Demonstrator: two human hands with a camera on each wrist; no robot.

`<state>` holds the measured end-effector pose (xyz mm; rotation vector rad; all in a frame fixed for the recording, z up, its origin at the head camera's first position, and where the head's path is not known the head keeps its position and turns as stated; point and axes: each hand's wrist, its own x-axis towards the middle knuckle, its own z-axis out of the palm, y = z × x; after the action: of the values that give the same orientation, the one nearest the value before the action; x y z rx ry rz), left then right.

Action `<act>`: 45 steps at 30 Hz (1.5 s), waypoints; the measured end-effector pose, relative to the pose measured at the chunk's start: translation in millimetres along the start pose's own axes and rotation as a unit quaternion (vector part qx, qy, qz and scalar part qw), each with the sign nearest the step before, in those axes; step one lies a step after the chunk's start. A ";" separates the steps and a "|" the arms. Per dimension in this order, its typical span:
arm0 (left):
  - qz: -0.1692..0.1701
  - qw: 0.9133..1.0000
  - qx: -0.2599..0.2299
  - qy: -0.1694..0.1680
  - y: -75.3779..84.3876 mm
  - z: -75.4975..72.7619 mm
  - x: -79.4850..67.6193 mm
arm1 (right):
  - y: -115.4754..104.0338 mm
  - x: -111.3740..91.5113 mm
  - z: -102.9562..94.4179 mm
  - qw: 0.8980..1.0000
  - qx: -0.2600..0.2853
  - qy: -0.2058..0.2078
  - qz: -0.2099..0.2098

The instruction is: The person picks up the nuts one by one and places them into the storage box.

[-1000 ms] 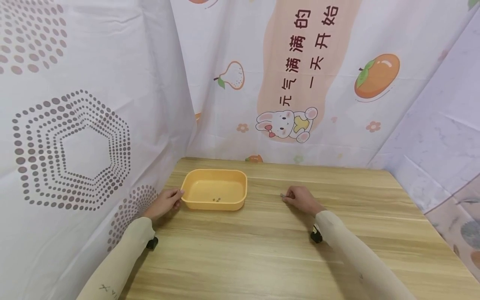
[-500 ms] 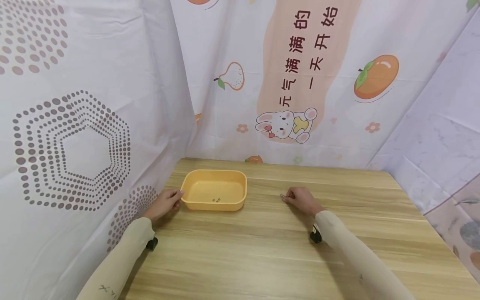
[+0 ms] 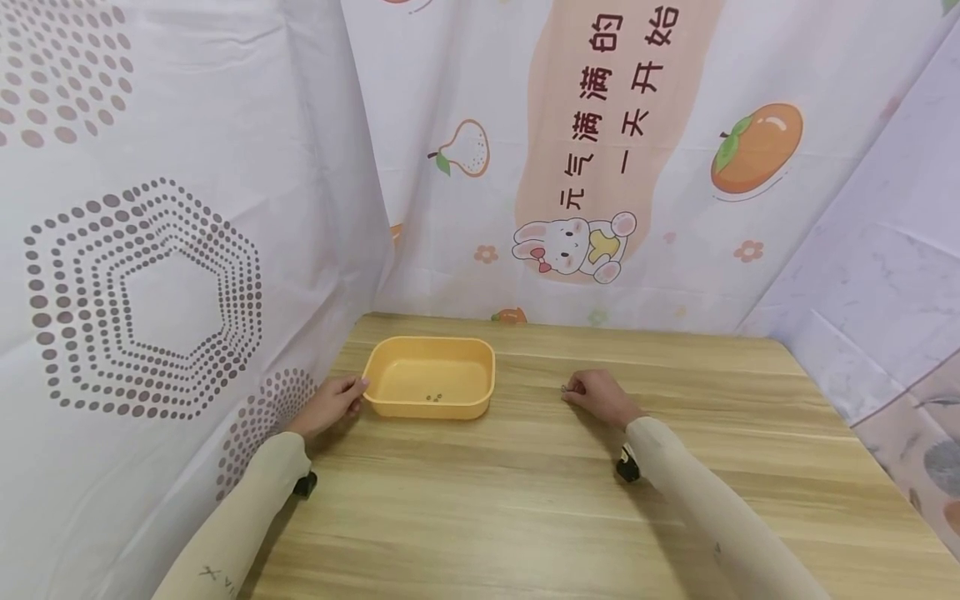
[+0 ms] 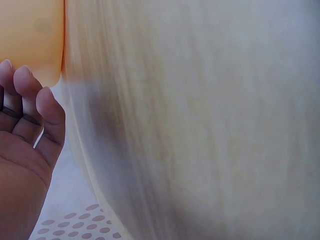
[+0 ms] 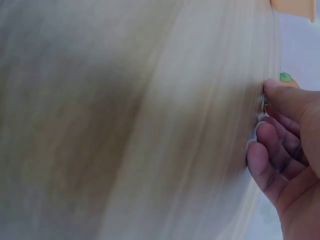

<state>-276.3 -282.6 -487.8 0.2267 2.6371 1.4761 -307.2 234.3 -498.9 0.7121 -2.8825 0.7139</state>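
Note:
A yellow plastic basin (image 3: 429, 411) stands on the table towards the left. Inside it lie several tiny dark metal pieces (image 3: 434, 397), too small to tell their kind. My left hand (image 3: 332, 406) holds the basin's left end at the rim, and the left wrist view shows its fingers (image 4: 47, 110) bent beside the basin wall. To the right of the basin, my right hand (image 3: 600, 396) is low at the tabletop. Its thumb and forefinger pinch a small metal piece (image 3: 566, 389), mostly hidden by the fingertips. The other fingers (image 5: 260, 155) are curled against the table.
The wood-grain table (image 3: 480, 492) extends in front of and right of the basin. A white dotted curtain (image 3: 172, 300) hangs close along the left, and a printed cloth (image 3: 450, 258) hangs behind the table. A pale marbled sheet (image 3: 862, 292) borders the right side.
Less of the small metal at the right fingertips shows now than half a second ago. The right hand has barely shifted. My left hand and the basin have stayed in place.

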 end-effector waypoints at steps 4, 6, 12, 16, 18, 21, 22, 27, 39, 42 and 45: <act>0.000 1.000 -0.002 0.000 0.3 0.7 0.3 | -1.6 1.8 0.4 1.000 -0.006 -0.007 0.004; 0.002 1.000 -0.003 -0.002 0.6 1.1 0.7 | -2.8 2.5 0.1 1.000 -0.002 -0.012 0.011; 0.002 1.000 -0.001 -0.002 0.9 1.0 2.3 | -4.9 6.1 -0.1 1.000 -0.004 -0.028 0.011; 0.004 1.000 0.000 -0.002 2.1 0.7 2.6 | -7.2 7.4 -1.0 1.000 -0.010 -0.024 0.001; 0.008 1.000 0.000 -0.003 3.1 0.7 2.3 | -8.4 7.2 -1.6 1.000 -0.007 -0.024 0.003; 0.012 1.000 0.004 -0.002 4.3 0.6 1.6 | -9.2 6.7 -2.3 1.000 -0.003 -0.026 0.006; 0.013 1.000 0.005 -0.001 4.6 0.6 1.4 | -9.0 6.4 -2.6 1.000 -0.003 -0.027 0.005; 0.013 1.000 0.007 0.001 4.7 0.8 1.3 | -6.2 5.6 -3.1 1.000 0.007 -0.022 0.008; 0.007 1.000 0.011 0.001 1.4 0.2 -0.3 | -3.9 3.7 -7.7 0.998 0.015 -0.039 0.042; 0.004 1.000 0.006 0.000 0.9 0.3 -0.1 | -2.7 4.1 -6.6 0.998 0.012 -0.042 0.041; 0.000 1.000 0.001 -0.002 0.5 0.5 0.3 | -0.8 5.4 -4.5 0.999 -0.001 -0.044 0.033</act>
<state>-276.5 -281.9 -487.6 0.2311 2.6353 1.4715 -311.7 233.5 -493.6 0.6671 -2.9980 0.7046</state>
